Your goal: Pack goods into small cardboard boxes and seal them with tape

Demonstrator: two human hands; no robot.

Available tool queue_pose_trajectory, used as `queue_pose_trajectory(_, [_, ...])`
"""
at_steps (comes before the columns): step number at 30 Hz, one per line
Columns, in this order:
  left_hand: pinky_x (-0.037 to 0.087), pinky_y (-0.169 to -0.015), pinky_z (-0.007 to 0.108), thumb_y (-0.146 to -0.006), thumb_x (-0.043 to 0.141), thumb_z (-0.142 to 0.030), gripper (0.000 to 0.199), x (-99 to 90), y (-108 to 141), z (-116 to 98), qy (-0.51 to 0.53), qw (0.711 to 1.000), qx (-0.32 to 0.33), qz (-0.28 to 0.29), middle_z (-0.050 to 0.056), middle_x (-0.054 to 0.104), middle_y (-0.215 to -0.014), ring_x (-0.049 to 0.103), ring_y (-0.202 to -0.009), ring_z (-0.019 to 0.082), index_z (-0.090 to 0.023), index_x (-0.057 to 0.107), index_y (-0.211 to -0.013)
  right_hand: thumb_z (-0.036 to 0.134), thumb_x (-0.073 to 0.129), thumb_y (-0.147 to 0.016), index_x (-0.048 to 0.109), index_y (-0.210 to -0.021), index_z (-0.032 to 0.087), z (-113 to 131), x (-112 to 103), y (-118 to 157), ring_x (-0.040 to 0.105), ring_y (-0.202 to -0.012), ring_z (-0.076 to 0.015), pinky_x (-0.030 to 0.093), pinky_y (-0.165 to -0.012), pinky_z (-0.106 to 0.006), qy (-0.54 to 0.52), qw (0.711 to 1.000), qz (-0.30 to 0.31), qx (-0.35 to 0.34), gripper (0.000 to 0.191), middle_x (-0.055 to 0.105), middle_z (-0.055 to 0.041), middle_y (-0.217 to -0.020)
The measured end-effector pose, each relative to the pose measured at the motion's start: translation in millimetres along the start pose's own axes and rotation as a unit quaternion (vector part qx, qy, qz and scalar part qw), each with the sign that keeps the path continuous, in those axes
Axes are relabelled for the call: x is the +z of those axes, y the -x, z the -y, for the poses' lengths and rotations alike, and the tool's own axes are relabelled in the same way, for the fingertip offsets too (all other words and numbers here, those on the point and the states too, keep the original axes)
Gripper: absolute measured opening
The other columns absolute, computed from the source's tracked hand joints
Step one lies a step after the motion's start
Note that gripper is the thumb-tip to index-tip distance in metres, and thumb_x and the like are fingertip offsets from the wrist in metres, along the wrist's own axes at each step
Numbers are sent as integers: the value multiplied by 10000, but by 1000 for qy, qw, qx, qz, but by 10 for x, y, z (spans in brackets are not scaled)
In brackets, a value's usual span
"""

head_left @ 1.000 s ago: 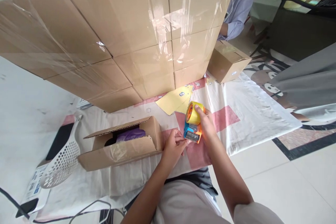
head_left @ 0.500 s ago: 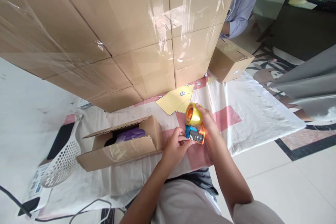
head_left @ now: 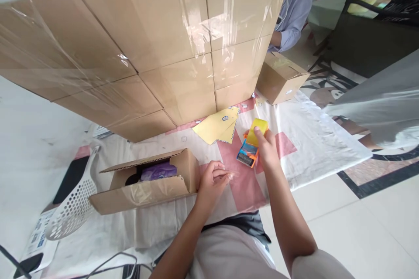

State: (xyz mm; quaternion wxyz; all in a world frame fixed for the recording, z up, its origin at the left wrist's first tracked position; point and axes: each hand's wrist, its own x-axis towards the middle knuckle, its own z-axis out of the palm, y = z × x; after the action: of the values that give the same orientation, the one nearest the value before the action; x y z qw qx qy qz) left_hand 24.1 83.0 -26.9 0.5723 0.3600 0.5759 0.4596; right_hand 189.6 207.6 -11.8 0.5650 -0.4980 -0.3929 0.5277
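Observation:
My right hand (head_left: pixel 266 144) is wrapped round a tape dispenser (head_left: pixel 248 152) with a yellow roll and a blue and orange body, held above the pink and white cloth. To its left, apart from the dispenser, my left hand (head_left: pixel 216 178) has its thumb and fingers pinched together. Something thin and clear may be at those fingertips, too small to make out. Left of that hand lies a long cardboard box (head_left: pixel 140 194), its top flaps parted, with a purple package (head_left: pixel 159 171) inside. Yellow paper sheets (head_left: pixel 214 126) lie beyond my hands.
A wall of stacked, taped cartons (head_left: pixel 176 74) stands along the far side. A closed carton (head_left: pixel 281 77) sits at the back right, near a person's sleeve (head_left: pixel 293 32). At the left are a white perforated basket (head_left: pixel 73 205) and cables.
My hands have moved apart. The dispenser has shifted slightly right in my right hand and turned, and my left hand has come away from it.

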Motion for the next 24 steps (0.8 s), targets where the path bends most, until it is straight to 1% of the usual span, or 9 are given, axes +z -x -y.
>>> queue_pose_trajectory(4, [544,-829,318,-802,767,-356,344,22,104,-71,8,1000,7,3,63,771,-902,736,-920,217,-228,536,-1021,642,733,-767,643,-962,221,-69,-56,5,698,-877,-248,558,-755,-358,56,996,65,36,473,746,-65,-951])
queue_pose_trajectory(7, [545,-821,305,-810,748,-310,325,5,243,-132,-2,1000,8,-5,63,782,-943,739,-926,215,-234,552,-1058,616,765,-744,628,-1021,223,-80,-224,81,693,-961,-293,549,-835,-423,153,987,43,28,500,739,-92,-1028])
queue_pose_trajectory(10, [544,-841,312,-831,717,-280,294,-43,446,-194,-45,999,29,-5,57,794,-961,739,-913,211,-239,577,-1086,582,742,-773,635,-1028,209,14,-397,340,639,-1064,-352,491,-925,-512,362,931,-7,-41,464,710,-132,-1049])
queue_pose_trajectory(11, [547,-839,314,-841,709,-280,279,-62,524,-213,-68,997,39,-6,52,798,-964,738,-896,207,-242,589,-1090,573,700,-817,646,-1032,208,69,-426,475,621,-1080,-357,474,-937,-525,408,910,14,-68,427,696,-137,-1049])
queue_pose_trajectory(12, [551,-821,310,-851,701,-284,264,-84,604,-230,-92,995,49,-8,47,801,-967,736,-884,205,-247,602,-1092,551,650,-871,652,-1050,213,131,-433,627,618,-1067,-341,475,-931,-510,423,899,72,-94,383,684,-133,-1055])
queue_pose_trajectory(14, [558,-737,287,-872,686,-308,245,-131,757,-255,-129,990,57,-9,39,802,-997,735,-905,211,-262,624,-1105,468,584,-953,648,-1102,252,254,-382,948,631,-1027,-273,498,-891,-425,386,883,242,-110,270,673,-94,-1080])
queue_pose_trajectory(16, [559,-671,268,-895,667,-333,237,-186,884,-269,-139,988,61,-3,34,798,-1045,737,-960,220,-279,638,-1124,381,574,-982,642,-1062,274,336,-264,1226,640,-919,-209,508,-785,-335,331,867,354,-115,150,669,-49,-1003])
queue_pose_trajectory(19, [583,-763,298,-897,673,-336,230,-268,1009,-283,-131,987,89,-15,25,800,-1043,749,-938,218,-288,640,-1120,285,549,-1002,623,-945,259,347,-57,1467,619,-778,-166,477,-663,-286,288,871,373,-137,97,634,-19,-853])
queue_pose_trajectory(24, [581,-842,347,-851,719,-305,253,-336,1122,-328,-109,980,105,-128,-2,806,-953,751,-835,212,-302,636,-1089,207,564,-984,637,-872,243,300,211,1554,599,-704,-162,466,-611,-291,287,870,342,-209,139,611,-18,-759])
